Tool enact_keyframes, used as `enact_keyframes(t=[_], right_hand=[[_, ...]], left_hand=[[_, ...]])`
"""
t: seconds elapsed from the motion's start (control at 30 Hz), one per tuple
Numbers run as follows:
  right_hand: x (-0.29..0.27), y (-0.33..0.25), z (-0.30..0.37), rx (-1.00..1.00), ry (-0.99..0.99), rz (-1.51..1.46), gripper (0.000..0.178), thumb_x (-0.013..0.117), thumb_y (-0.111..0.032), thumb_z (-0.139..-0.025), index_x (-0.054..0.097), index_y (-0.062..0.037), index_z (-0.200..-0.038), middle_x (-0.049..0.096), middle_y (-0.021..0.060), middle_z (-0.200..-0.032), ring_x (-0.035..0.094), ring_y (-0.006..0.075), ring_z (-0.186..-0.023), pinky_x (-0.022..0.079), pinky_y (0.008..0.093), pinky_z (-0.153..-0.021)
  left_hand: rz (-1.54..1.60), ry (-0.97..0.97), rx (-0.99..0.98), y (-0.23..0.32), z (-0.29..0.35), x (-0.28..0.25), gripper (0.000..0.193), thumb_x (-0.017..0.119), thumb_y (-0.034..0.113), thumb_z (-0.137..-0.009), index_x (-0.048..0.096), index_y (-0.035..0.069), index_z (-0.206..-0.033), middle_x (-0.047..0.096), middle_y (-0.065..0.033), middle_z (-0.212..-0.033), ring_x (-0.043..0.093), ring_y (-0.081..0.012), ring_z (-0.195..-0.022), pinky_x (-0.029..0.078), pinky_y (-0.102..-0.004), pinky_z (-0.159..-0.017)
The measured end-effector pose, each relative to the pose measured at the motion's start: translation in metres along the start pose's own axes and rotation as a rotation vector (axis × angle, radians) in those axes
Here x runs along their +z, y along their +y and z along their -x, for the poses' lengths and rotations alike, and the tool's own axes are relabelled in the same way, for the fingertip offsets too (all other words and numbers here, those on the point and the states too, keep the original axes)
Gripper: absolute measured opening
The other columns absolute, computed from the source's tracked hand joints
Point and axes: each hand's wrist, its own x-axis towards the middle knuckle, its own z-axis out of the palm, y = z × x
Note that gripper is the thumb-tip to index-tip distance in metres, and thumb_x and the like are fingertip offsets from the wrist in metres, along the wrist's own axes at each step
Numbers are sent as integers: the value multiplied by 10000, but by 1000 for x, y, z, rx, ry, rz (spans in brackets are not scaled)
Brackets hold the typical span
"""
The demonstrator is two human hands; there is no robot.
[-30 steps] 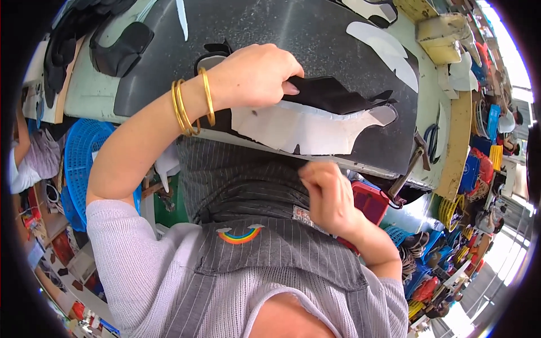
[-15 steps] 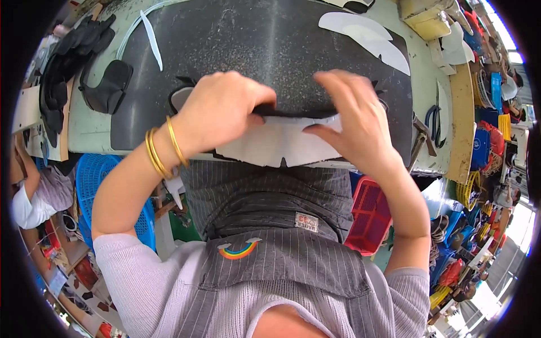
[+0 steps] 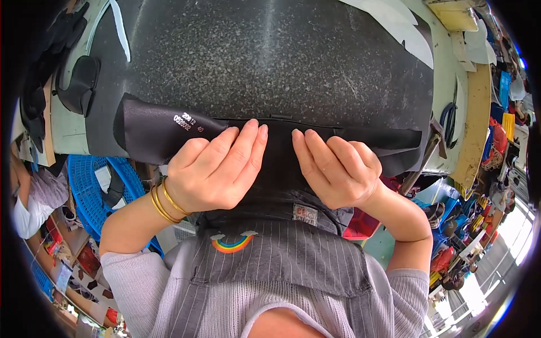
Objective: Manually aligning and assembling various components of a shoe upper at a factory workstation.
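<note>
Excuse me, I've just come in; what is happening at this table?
A person has the left hand and right hand on a black piece at the near edge of a dark board. The fingertips meet it near its middle; the thumbs are hidden. White pieces lie at the far right.

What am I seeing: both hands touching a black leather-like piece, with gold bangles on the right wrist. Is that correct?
Not quite: the head view shows the gold bangles on the left side, not the right. The left hand and right hand do both touch the black leather-like piece.
</note>
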Motion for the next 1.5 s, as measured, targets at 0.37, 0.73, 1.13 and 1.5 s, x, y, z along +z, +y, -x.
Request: enact_keyframes(t=[0.37,0.73,1.13,1.5], right_hand=[[-10,9,1,-130,-152,-17,380,601,-135,-601,683,56,-919,635,112,-925,613,212,-884,506,271,-714],[-55,11,40,-509,-5,-388,61,650,-105,-730,670,-64,-771,655,74,-860,643,205,-836,539,292,-739],[-36,27,60,220,-173,-269,554,723,-254,-698,610,46,-1149,570,157,-1222,578,273,-1055,483,365,-885],[-20,12,66,238,-28,-167,556,745,-242,-678,624,81,-1113,586,177,-1187,591,284,-1044,483,379,-896]], left_hand=[[187,-566,-106,10,-14,-38,475,605,132,-757,604,-15,-1208,617,-151,-1231,611,-249,-1096,463,-329,-840],[397,-437,73,16,-27,-23,420,587,153,-761,620,-31,-1138,611,-144,-1229,587,-262,-1143,482,-369,-960],[572,-80,-581,74,-63,21,181,657,173,-794,652,35,-911,610,-79,-877,602,-270,-855,522,-367,-665],[781,-156,-789,65,-74,22,206,616,209,-883,635,18,-807,626,-93,-784,583,-301,-770,482,-396,-650]])
